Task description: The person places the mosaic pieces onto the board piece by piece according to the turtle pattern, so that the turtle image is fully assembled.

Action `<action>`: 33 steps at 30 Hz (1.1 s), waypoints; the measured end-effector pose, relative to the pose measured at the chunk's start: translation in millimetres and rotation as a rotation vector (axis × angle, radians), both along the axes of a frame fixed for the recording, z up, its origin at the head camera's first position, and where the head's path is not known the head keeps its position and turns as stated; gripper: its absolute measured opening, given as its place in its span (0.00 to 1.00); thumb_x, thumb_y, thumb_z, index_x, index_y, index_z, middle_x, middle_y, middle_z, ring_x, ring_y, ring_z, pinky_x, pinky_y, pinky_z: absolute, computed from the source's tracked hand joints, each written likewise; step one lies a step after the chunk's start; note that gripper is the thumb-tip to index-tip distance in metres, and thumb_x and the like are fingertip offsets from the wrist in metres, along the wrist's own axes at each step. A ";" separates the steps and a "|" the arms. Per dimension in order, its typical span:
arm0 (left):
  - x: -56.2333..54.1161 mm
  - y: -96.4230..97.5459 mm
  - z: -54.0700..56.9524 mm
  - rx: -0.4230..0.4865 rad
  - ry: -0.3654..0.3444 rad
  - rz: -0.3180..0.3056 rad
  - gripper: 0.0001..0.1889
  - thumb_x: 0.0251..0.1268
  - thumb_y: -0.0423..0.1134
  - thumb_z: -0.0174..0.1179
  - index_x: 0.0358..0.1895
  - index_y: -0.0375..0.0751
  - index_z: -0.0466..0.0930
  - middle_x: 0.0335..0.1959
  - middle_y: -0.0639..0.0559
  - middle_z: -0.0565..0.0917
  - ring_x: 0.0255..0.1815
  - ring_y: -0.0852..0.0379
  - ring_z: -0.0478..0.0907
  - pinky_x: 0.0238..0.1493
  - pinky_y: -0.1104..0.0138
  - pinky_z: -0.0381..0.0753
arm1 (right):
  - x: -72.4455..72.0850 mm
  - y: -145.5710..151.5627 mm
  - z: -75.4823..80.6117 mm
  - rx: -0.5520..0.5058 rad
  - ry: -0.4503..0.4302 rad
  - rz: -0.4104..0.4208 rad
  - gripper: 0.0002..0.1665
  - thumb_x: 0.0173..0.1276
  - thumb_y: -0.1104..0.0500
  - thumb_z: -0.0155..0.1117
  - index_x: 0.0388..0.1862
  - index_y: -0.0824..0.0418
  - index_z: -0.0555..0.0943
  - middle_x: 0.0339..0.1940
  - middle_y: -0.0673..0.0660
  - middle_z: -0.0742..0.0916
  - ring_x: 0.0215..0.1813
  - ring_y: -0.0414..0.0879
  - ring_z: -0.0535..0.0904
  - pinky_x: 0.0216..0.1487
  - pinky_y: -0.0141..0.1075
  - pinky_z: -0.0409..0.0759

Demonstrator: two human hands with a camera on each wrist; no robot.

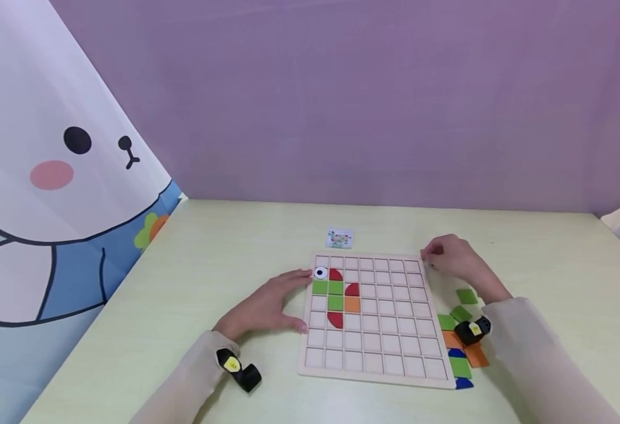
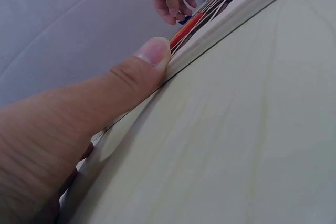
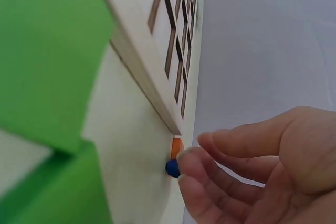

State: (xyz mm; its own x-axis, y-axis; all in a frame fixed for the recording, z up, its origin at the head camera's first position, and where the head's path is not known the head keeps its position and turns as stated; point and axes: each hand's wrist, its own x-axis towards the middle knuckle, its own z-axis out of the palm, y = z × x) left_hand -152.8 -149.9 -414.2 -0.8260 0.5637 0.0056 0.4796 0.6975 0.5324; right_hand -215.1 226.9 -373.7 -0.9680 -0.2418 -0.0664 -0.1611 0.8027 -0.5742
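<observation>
A wooden grid board (image 1: 373, 377) lies flat on the table. Along its left edge rests my left hand (image 1: 267, 303), thumb and fingers spread; the thumb (image 2: 123, 80) touches the rim. Near the far right corner, my right hand (image 1: 450, 256) has bent fingers. Its fingertips meet a small blue piece (image 3: 172, 168), with an orange piece (image 3: 177, 145) beside it; whether they pinch the blue one is hidden. In the board's left cells sit a white eye piece (image 1: 320, 272), green squares (image 1: 335, 287), red quarter-rounds (image 1: 335, 320) and an orange square (image 1: 352, 304).
Loose green pieces (image 1: 467, 296), orange pieces (image 1: 476, 355) and blue pieces (image 1: 464, 383) lie beside the board's right edge, partly under the right forearm. A small printed card (image 1: 339, 238) lies beyond the far edge. A purple backdrop (image 1: 373, 106) stands behind the table.
</observation>
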 end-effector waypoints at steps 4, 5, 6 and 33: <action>-0.3 1.0 -0.7 0.002 -0.005 -0.001 0.50 0.41 0.64 0.71 0.71 0.50 0.62 0.75 0.54 0.60 0.76 0.50 0.54 0.74 0.50 0.57 | -5.4 4.1 1.8 0.013 -0.031 -0.023 0.14 0.68 0.62 0.54 0.46 0.70 0.79 0.41 0.67 0.83 0.37 0.53 0.77 0.32 0.38 0.76; -0.3 1.2 -1.3 0.005 -0.006 -0.003 0.50 0.41 0.64 0.71 0.71 0.50 0.62 0.75 0.54 0.60 0.76 0.50 0.54 0.74 0.50 0.57 | -6.8 5.1 1.8 0.021 -0.035 -0.026 0.15 0.68 0.61 0.54 0.46 0.70 0.79 0.42 0.67 0.82 0.38 0.53 0.76 0.33 0.38 0.76; -0.3 1.6 -1.8 0.007 -0.006 -0.005 0.50 0.41 0.64 0.71 0.71 0.50 0.62 0.75 0.54 0.60 0.76 0.50 0.54 0.74 0.50 0.57 | -8.0 5.8 1.9 0.030 -0.033 -0.026 0.15 0.67 0.61 0.55 0.46 0.71 0.79 0.42 0.67 0.82 0.38 0.54 0.76 0.34 0.39 0.76; 0.3 1.3 1.9 -0.012 -0.007 0.001 0.50 0.42 0.61 0.72 0.72 0.48 0.62 0.75 0.54 0.60 0.76 0.51 0.53 0.74 0.52 0.56 | -6.5 22.0 -11.2 -0.004 -0.135 -0.029 0.14 0.59 0.64 0.64 0.40 0.70 0.72 0.33 0.61 0.79 0.30 0.47 0.74 0.29 0.35 0.75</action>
